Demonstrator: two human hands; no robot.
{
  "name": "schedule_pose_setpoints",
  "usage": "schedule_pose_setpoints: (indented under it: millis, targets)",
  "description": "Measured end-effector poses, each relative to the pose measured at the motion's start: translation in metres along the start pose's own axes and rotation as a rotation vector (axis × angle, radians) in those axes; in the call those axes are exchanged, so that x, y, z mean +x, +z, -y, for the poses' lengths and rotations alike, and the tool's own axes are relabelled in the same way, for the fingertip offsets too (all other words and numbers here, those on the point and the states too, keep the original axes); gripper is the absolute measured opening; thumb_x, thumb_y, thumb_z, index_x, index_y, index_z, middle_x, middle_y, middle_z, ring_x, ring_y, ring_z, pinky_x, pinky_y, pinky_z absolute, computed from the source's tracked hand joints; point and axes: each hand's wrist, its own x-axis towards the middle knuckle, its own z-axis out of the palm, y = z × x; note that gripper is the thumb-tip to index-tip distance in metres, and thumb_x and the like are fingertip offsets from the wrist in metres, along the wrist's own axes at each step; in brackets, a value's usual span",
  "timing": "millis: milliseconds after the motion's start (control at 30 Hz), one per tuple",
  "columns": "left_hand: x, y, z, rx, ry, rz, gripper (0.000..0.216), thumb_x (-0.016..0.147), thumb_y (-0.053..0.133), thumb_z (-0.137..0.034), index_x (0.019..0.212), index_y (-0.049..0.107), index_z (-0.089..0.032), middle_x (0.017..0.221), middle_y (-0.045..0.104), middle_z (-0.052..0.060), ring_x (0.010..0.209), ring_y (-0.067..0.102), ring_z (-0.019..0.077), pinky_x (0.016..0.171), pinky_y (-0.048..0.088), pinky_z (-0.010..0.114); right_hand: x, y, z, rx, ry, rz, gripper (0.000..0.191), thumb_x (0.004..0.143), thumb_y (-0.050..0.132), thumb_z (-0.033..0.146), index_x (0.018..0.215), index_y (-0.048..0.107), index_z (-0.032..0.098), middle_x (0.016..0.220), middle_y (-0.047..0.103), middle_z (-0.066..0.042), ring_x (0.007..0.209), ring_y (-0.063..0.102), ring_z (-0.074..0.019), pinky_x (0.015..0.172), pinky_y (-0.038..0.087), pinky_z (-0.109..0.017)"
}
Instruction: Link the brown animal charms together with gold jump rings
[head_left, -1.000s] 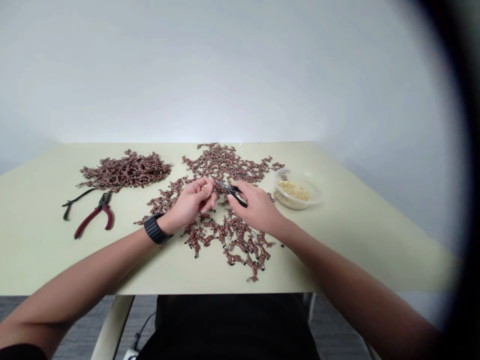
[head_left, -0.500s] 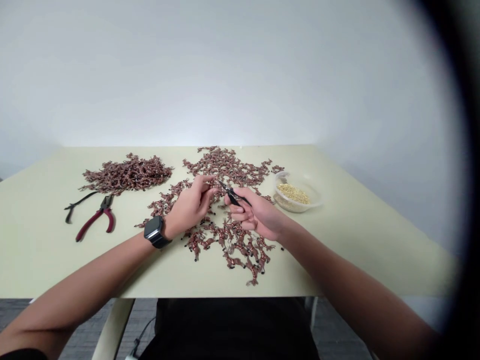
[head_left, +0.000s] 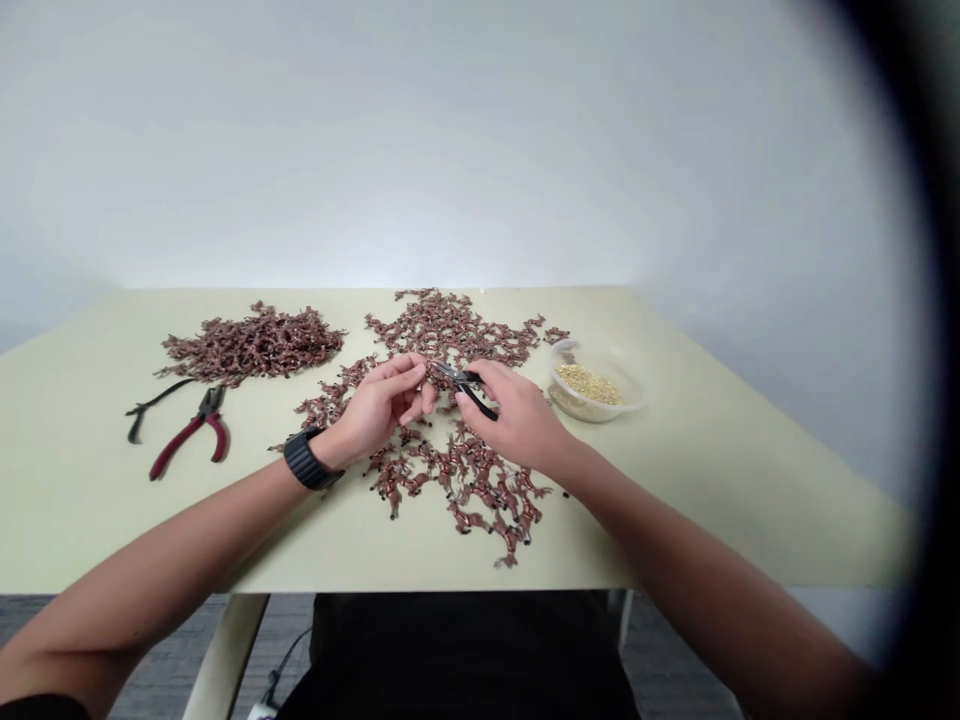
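My left hand (head_left: 382, 405), with a black watch on its wrist, is closed in a pinch on something small that I cannot make out, above a spread of small brown figure-shaped charms (head_left: 457, 420). My right hand (head_left: 517, 415) grips small black-handled pliers (head_left: 465, 383). The pliers' tips point left and meet the fingertips of my left hand. Both hands hover just over the middle of the pale green table (head_left: 712, 470).
A heaped pile of the same brown charms (head_left: 251, 343) lies at the back left. Red-handled pliers (head_left: 191, 430) and a black-handled tool (head_left: 150, 405) lie at the left. A clear plastic bowl of tiny gold pieces (head_left: 592, 385) stands right of my hands.
My right hand turned back palm down and lifted slightly with the pliers. My left hand shifted a little, its pinch still meeting the pliers' tips.
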Motion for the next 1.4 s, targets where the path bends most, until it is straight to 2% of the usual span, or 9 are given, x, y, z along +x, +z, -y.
schedule_pose_setpoints:
  millis: [333, 500, 633, 800, 967, 1067, 1200, 1333, 1400]
  targets:
    - [-0.001, 0.001, 0.0, 0.012, -0.023, 0.038, 0.015, 0.1, 0.055, -0.033, 0.101, 0.057, -0.017, 0.063, 0.063, 0.0, 0.041, 0.035, 0.0061, 0.045, 0.027, 0.019, 0.002, -0.005, -0.001, 0.013, -0.039, 0.025, 0.03, 0.099, 0.049, 0.042, 0.12, 0.056, 0.022, 0.108, 0.065, -0.01, 0.09, 0.06, -0.0246, 0.079, 0.045, -0.037]
    - [-0.001, -0.001, 0.0, 0.019, -0.03, 0.028, 0.016, 0.098, 0.056, -0.032, 0.1, 0.059, -0.016, 0.063, 0.063, 0.001, 0.042, 0.034, 0.006, 0.045, 0.026, 0.021, 0.002, -0.007, -0.003, -0.004, -0.043, 0.051, 0.031, 0.1, 0.047, 0.043, 0.121, 0.056, 0.022, 0.108, 0.066, -0.01, 0.088, 0.061, -0.0245, 0.078, 0.045, -0.037]
    - [0.002, -0.006, 0.001, -0.036, -0.042, 0.008, 0.021, 0.097, 0.054, -0.031, 0.108, 0.063, -0.016, 0.068, 0.066, 0.002, 0.043, 0.038, 0.0076, 0.046, 0.029, 0.023, 0.001, -0.009, -0.004, -0.035, -0.043, 0.049, 0.031, 0.1, 0.047, 0.042, 0.121, 0.056, 0.022, 0.108, 0.065, -0.01, 0.085, 0.06, -0.0236, 0.076, 0.044, -0.036]
    - [0.004, -0.011, 0.0, -0.042, -0.042, -0.011, 0.022, 0.093, 0.059, -0.025, 0.107, 0.07, -0.012, 0.078, 0.069, 0.004, 0.046, 0.041, 0.0059, 0.048, 0.032, 0.023, 0.001, -0.008, 0.0, -0.018, -0.02, 0.017, 0.026, 0.099, 0.048, 0.041, 0.114, 0.057, 0.022, 0.098, 0.064, -0.007, 0.081, 0.057, -0.0215, 0.07, 0.041, -0.033]
    - [0.001, -0.004, 0.003, 0.016, 0.009, -0.077, 0.032, 0.09, 0.072, -0.033, 0.117, 0.073, -0.015, 0.089, 0.073, 0.006, 0.052, 0.045, 0.0054, 0.052, 0.037, 0.021, -0.001, 0.001, 0.005, 0.084, 0.066, -0.014, 0.023, 0.1, 0.047, 0.042, 0.101, 0.057, 0.021, 0.083, 0.06, -0.003, 0.072, 0.053, -0.0184, 0.064, 0.036, -0.031]
    - [-0.002, 0.002, 0.009, 0.142, 0.083, -0.139, 0.043, 0.088, 0.074, -0.038, 0.127, 0.071, -0.018, 0.081, 0.07, 0.004, 0.055, 0.047, 0.0071, 0.052, 0.037, 0.021, -0.002, 0.009, 0.008, 0.206, 0.16, 0.018, 0.026, 0.102, 0.044, 0.045, 0.104, 0.058, 0.023, 0.075, 0.058, 0.0, 0.064, 0.051, -0.0165, 0.061, 0.035, -0.03]
    - [-0.005, 0.006, 0.018, 0.466, 0.211, -0.232, 0.045, 0.093, 0.068, -0.043, 0.129, 0.071, -0.016, 0.06, 0.058, -0.002, 0.054, 0.047, 0.0094, 0.053, 0.04, 0.022, -0.003, 0.017, 0.013, 0.354, 0.235, 0.056, 0.031, 0.103, 0.041, 0.05, 0.101, 0.057, 0.024, 0.07, 0.053, 0.003, 0.06, 0.048, -0.0153, 0.059, 0.036, -0.029]
    - [-0.008, 0.006, 0.023, 0.779, 0.356, -0.316, 0.045, 0.096, 0.063, -0.041, 0.133, 0.069, -0.017, 0.06, 0.058, -0.002, 0.053, 0.047, 0.0098, 0.055, 0.042, 0.022, -0.003, 0.019, 0.021, 0.514, 0.305, 0.042, 0.031, 0.101, 0.044, 0.051, 0.092, 0.053, 0.023, 0.073, 0.05, 0.002, 0.065, 0.045, -0.0148, 0.06, 0.036, -0.028]
    - [-0.009, 0.003, 0.024, 0.935, 0.447, -0.314, 0.046, 0.097, 0.062, -0.037, 0.139, 0.064, -0.018, 0.065, 0.061, -0.001, 0.057, 0.051, 0.0105, 0.059, 0.044, 0.023, -0.004, 0.018, 0.025, 0.651, 0.359, 0.089, 0.03, 0.1, 0.045, 0.051, 0.091, 0.053, 0.024, 0.074, 0.045, 0.003, 0.063, 0.04, -0.0135, 0.055, 0.033, -0.026]
